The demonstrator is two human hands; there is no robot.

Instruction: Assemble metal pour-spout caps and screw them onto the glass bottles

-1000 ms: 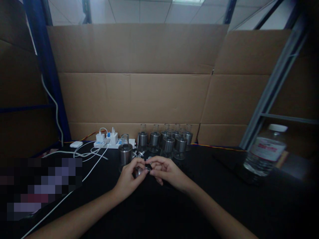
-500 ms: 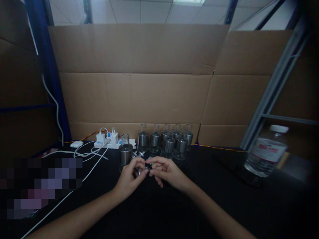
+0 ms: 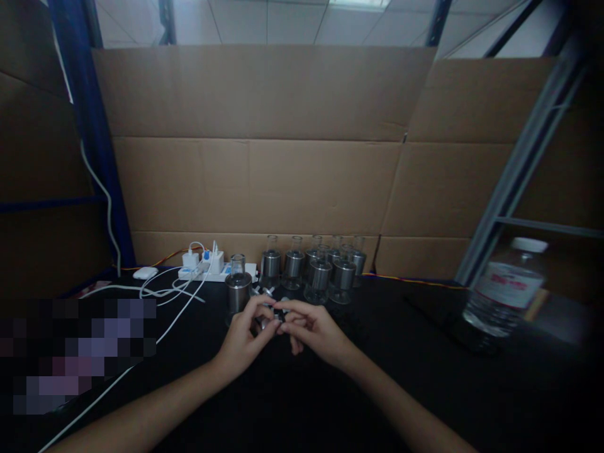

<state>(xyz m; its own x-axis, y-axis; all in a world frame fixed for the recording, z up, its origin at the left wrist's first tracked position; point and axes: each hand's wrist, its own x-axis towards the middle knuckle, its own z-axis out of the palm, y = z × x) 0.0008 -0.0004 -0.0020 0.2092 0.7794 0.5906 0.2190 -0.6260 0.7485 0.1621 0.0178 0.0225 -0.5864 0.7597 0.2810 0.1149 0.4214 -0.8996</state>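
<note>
My left hand (image 3: pixel 246 340) and my right hand (image 3: pixel 317 330) meet in the middle over the black table, fingertips nearly touching. Between their thumbs and forefingers is a small shiny metal piece (image 3: pixel 279 314), mostly covered, so its exact kind cannot be made out. Both hands are closed on it. Just behind the left fingers lie small silvery parts (image 3: pixel 267 292). A glass bottle with a metal sleeve (image 3: pixel 238 290) stands upright right beside the left hand, its base partly hidden.
Several similar sleeved glass bottles (image 3: pixel 319 277) stand grouped behind my hands. A white power strip (image 3: pixel 217 275) with plugs and white cables lies at the back left. A large clear water bottle (image 3: pixel 504 292) stands at right. A cardboard wall (image 3: pixel 255 182) closes the back.
The right hand's fingers have shifted slightly and its lower fingers have curled in a little. The left hand stays almost still; the bottles have not moved.
</note>
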